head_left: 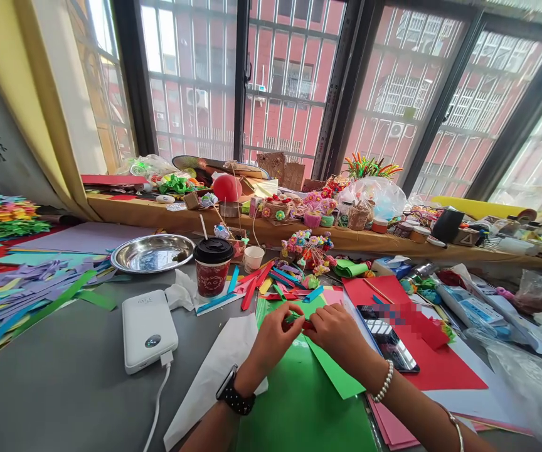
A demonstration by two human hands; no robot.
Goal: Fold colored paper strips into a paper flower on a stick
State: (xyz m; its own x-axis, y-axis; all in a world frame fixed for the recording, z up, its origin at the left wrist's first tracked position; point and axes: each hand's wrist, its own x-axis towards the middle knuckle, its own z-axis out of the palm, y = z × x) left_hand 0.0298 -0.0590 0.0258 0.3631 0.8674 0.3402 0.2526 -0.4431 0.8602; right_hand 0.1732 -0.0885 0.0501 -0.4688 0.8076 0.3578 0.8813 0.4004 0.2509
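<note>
My left hand (276,331), with a dark watch on its wrist, has thumb and forefinger curled together in a pinch. Between those fingertips shows a small dark green piece (292,318), likely folded paper; its shape is mostly hidden. My right hand (339,333), with a beaded bracelet, is closed close by, its fingertips at a bit of red beside the green piece. Beneath both hands lie a glossy green sheet (299,402) and a lighter green paper piece (335,370). Red and blue paper strips (256,285) are scattered just beyond my fingers.
To the left are a white power bank (146,333) with a cable, a lidded cup (211,276) with a straw, a steel plate (125,267) and piled paper strips (40,298). At right, a phone (393,348) rests on red paper (459,370). Crafts crowd the windowsill (271,232).
</note>
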